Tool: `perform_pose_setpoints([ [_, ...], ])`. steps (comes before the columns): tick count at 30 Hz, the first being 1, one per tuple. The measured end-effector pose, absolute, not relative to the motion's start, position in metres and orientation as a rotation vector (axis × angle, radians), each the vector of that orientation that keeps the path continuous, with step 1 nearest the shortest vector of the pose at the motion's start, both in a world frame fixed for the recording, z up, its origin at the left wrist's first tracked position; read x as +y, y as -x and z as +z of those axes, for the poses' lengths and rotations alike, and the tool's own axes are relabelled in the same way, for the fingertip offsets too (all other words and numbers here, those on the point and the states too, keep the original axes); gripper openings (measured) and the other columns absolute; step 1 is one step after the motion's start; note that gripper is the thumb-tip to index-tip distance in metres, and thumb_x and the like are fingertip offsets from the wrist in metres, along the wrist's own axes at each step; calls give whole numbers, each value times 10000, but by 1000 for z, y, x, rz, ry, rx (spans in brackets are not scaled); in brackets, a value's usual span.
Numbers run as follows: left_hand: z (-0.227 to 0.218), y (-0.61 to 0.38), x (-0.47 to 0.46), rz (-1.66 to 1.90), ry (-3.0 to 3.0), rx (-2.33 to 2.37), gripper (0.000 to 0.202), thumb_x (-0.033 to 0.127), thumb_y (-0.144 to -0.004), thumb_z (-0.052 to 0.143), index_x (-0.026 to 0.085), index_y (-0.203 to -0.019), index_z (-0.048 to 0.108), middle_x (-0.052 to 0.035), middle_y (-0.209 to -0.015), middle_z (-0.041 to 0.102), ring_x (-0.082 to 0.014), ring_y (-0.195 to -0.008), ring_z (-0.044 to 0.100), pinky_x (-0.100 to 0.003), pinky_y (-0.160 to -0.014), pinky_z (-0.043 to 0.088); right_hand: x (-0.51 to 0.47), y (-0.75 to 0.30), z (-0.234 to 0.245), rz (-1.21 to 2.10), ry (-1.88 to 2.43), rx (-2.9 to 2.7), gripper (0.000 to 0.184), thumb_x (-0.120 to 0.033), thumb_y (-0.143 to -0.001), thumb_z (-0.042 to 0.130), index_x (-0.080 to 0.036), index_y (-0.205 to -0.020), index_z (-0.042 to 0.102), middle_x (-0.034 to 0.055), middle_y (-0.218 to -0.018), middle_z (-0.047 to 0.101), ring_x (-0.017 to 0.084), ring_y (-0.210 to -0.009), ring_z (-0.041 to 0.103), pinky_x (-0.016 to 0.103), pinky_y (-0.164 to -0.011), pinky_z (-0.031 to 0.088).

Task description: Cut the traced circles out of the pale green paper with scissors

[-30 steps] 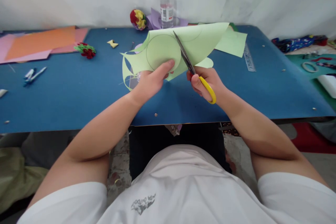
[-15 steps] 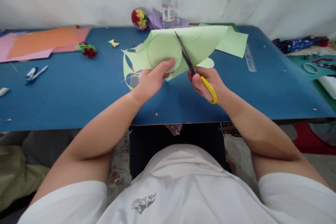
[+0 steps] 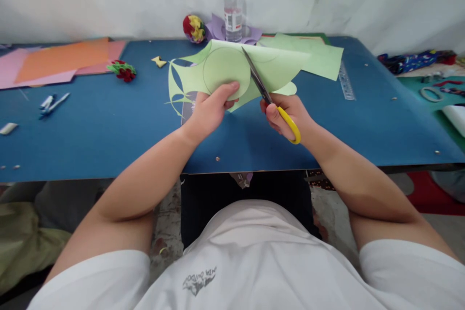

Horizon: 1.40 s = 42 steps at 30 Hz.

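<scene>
My left hand (image 3: 216, 104) pinches a sheet of light green paper (image 3: 227, 68), thumb on top and fingers beneath. A round outline is drawn on the sheet, and its left end is cut into thin, looping strips. In my right hand (image 3: 285, 114) is a pair of scissors (image 3: 259, 80) with yellow handles, its dark blades pointing up and left across the paper along the right side of the circle. The blades look nearly closed. Part of the paper's lower edge is hidden behind my left hand.
A plastic bottle (image 3: 233, 5) stands by the wall beside a colourful ball-shaped flower (image 3: 193, 28). Orange paper (image 3: 65, 61), a red-and-green flower (image 3: 122, 71) and pens (image 3: 54, 105) lie left. To the right are another green sheet (image 3: 323, 60) and a clear ruler (image 3: 346, 80).
The green paper has shifted slightly, its right part curling lower, and the cut strips at its left end have swung a little. Both hands keep their hold; the view has moved slightly.
</scene>
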<state>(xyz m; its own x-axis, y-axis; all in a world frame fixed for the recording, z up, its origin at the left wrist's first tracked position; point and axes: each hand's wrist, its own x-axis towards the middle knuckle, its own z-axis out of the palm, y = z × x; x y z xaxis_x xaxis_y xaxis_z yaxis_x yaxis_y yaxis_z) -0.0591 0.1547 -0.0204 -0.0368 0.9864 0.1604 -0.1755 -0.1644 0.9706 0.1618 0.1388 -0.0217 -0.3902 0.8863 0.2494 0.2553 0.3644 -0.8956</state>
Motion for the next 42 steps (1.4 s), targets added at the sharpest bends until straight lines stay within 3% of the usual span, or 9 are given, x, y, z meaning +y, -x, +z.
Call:
perform_pose_setpoints([
  [12, -19, 58, 154, 1440, -1191, 964, 337, 494, -763, 895, 240, -725, 677, -9, -774, 709, -189, -796, 725, -286, -690, 563, 136, -161, -19, 1014, 1023, -1854, 872, -1122, -807, 613, -251, -789, 561, 14, -661, 447, 166, -635, 375, 348, -508, 305],
  [21, -17, 59, 154, 1442, -1175, 1059, 392, 516, -724, 892, 249, -698, 606, -10, -763, 692, -231, -880, 779, -309, -733, 611, 137, -161, -20, 988, 1020, -1867, 861, -1107, -832, 605, -250, -770, 560, 11, -641, 450, 167, -626, 379, 345, -518, 310],
  [34, -19, 62, 156, 1460, -1156, 959, 274, 444, -743, 915, 234, -766, 740, -17, -842, 760, -221, -873, 782, -302, -733, 626, 138, -161, -23, 988, 1003, -1869, 847, -1085, -861, 607, -245, -773, 544, -2, -647, 412, 159, -635, 349, 341, -547, 297],
  [38, -20, 63, 157, 1483, -1156, 938, 268, 412, -754, 918, 229, -741, 723, 0, -782, 711, -181, -775, 721, -276, -683, 592, 137, -161, -23, 988, 1010, -1872, 842, -1080, -885, 579, -248, -774, 509, -6, -663, 397, 158, -646, 347, 334, -549, 292],
  [42, -21, 63, 160, 1523, -1147, 850, 259, 343, -774, 912, 217, -718, 693, 53, -632, 517, -95, -563, 500, -219, -549, 457, 139, -163, -26, 967, 1004, -1883, 822, -1050, -918, 574, -237, -805, 554, -12, -664, 413, 152, -638, 353, 325, -555, 302],
])
